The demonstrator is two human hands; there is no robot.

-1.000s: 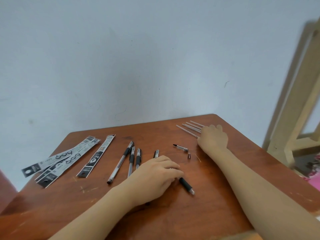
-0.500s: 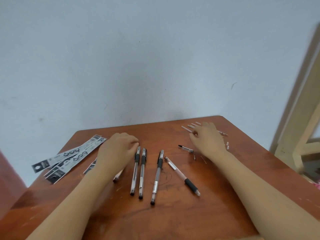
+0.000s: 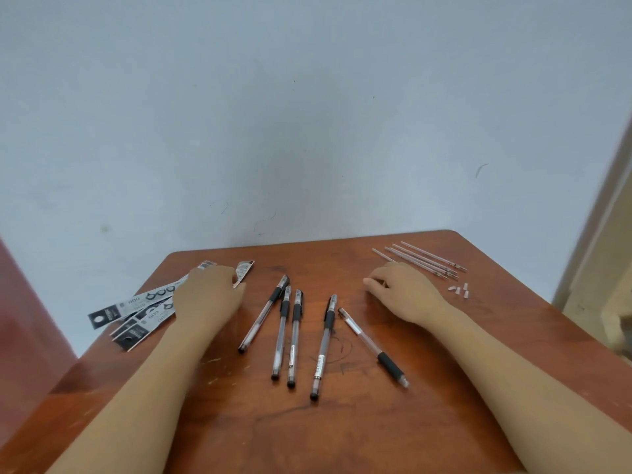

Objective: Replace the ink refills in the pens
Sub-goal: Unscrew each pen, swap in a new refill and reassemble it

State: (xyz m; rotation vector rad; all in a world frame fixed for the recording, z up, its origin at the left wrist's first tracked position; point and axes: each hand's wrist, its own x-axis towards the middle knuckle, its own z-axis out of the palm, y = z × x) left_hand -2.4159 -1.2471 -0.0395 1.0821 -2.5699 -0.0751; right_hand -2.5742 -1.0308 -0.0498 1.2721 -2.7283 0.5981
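Five pens (image 3: pixel 294 336) lie assembled mid-table, bare refills (image 3: pixel 422 260) far right, so you look nearly done; your left hand (image 3: pixel 208 295) now rests palm-down on the refill packets (image 3: pixel 136 309), having left the pens; your right hand (image 3: pixel 405 292) stays loosely curled, gripping nothing visible.

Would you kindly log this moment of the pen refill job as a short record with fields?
surface: wooden table
pens: five, lying side by side at centre
refills: bundle at far right
small caps: cluster near refills
packaging: printed strips at far left
left hand: resting on packaging
right hand: on table, contents hidden
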